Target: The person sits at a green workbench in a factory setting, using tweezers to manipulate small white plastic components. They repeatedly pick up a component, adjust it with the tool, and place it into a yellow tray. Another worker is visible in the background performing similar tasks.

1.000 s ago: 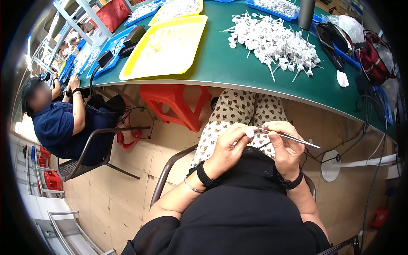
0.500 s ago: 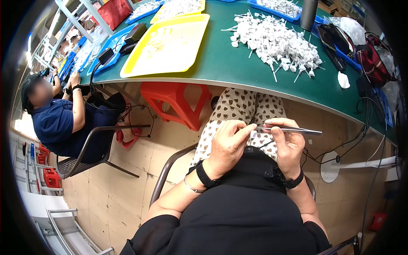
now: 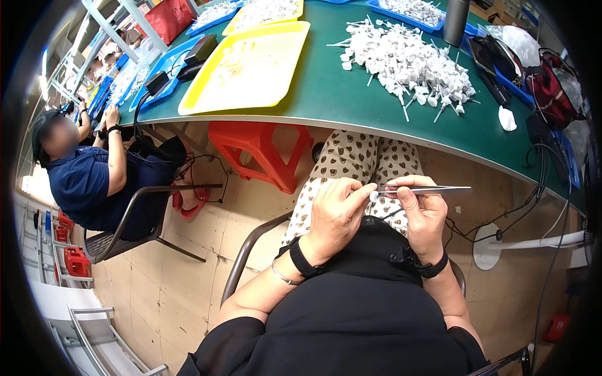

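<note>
Above my lap, my left hand pinches a small white piece between thumb and fingertips. Only a bit of that piece shows, so its full shape is hidden. My right hand is closed around a pair of metal tweezers, held nearly level. One end of the tweezers sticks out to the right, while the other reaches toward the left fingertips. Whether the tweezers touch the white piece I cannot tell. On the green table ahead lies a heap of small white parts with thin stems.
A yellow tray with small bits in it rests at the table's near left. Blue trays, a dark bottle and bags stand farther back. Below is a red stool. Another person sits at left. Cables hang at right.
The tweezers have tilted slightly, their right end rising a little and shifting left. More of the white piece shows by my left fingertips. Both hands stay nearly in place.
</note>
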A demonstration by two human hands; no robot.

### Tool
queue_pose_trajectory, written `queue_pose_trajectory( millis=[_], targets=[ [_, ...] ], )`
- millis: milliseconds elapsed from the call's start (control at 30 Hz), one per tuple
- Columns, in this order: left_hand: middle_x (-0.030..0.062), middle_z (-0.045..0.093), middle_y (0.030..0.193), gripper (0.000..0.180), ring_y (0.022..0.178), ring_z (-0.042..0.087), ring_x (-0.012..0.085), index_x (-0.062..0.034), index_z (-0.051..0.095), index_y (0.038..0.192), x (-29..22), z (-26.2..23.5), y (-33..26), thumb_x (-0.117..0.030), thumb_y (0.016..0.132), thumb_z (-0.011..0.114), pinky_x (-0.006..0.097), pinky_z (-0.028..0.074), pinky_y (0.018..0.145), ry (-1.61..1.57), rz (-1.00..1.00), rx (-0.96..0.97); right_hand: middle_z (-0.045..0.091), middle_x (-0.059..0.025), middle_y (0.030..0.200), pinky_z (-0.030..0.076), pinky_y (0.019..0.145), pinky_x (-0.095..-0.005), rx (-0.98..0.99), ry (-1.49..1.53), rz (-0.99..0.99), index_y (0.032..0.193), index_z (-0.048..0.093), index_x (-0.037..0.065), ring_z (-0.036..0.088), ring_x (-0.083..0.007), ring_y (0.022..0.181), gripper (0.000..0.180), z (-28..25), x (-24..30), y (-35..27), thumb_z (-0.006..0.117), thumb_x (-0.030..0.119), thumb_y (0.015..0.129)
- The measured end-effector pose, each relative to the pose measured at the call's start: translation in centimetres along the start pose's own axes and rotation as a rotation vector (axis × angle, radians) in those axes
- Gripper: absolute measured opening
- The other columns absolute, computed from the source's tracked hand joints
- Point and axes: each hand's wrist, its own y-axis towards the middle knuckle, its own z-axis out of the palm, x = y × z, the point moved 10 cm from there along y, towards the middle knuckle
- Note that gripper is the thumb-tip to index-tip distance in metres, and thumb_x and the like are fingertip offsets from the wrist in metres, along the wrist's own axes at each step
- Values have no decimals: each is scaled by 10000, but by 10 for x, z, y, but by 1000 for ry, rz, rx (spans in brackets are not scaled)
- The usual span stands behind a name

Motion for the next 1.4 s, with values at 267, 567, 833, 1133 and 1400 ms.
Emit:
queue_pose_trajectory(
  millis=[267, 567, 833, 1133, 1400],
  targets=[
    [82, 709, 937, 275, 802, 675, 200, -40, 743, 1158, 19, 11, -7, 9, 888, 754, 313, 523, 709, -300, -197, 46, 743, -69, 960, 549, 754, -255, 11, -58, -7, 1053, 718, -24, 705, -123, 848, 100, 2, 4, -1, 687, 59, 1007],
    [81, 714, 943, 209, 846, 680, 183, -9, 735, 1155, 35, 34, -20, 6, 949, 703, 295, 547, 753, -646, -390, 125, 750, -67, 922, 548, 701, -251, 34, -119, -83, 1030, 726, -24, 712, -124, 790, 85, 7, 9, -2, 705, 48, 989],
    [84, 707, 928, 189, 852, 677, 200, -13, 740, 1138, 33, 34, -18, -5, 953, 707, 315, 542, 763, -683, -427, 135, 744, -63, 914, 541, 683, -241, 24, -114, -84, 1033, 725, -26, 706, -114, 777, 92, 8, 10, -3, 704, 54, 992],
    [83, 707, 922, 189, 844, 671, 199, -14, 741, 1141, 35, 37, -20, -16, 955, 708, 313, 537, 762, -697, -457, 139, 744, -64, 930, 531, 691, -236, 32, -85, -70, 1052, 715, -30, 697, -109, 790, 103, 8, 8, -4, 701, 56, 998],
    [60, 721, 1002, 175, 745, 670, 92, 15, 728, 1161, 68, -23, 36, -13, 997, 675, 234, 552, 658, -729, -439, -108, 736, -75, 976, 536, 768, -249, -43, 70, -29, 1124, 676, -15, 673, -113, 847, 156, -7, 7, -2, 673, 110, 1032]
  ],
)
